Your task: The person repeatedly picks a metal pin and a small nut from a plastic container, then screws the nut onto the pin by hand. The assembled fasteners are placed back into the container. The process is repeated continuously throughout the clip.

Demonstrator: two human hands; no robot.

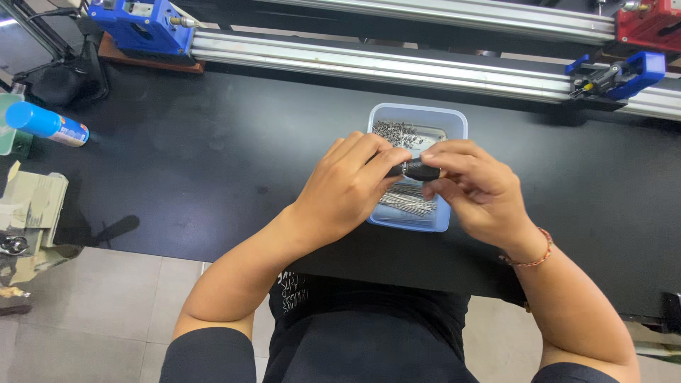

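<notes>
A blue spray can (47,124) lies far left on the black table (213,156); metal rails (397,67) run along the far edge; blue clamps (145,25) sit on them.

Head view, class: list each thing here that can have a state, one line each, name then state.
Left hand: closed on the small black part.
Right hand: pinching the same part's other end.
Small black part: held above the tray, a metal ring around it.
Clear plastic tray: open, holding small metal pieces and thin pins.
Blue spray can: lying on its side.

Head view: looks steeply down from above the person's lap (one camera only)
Nearness: close over the black tabletop (213,163)
</notes>
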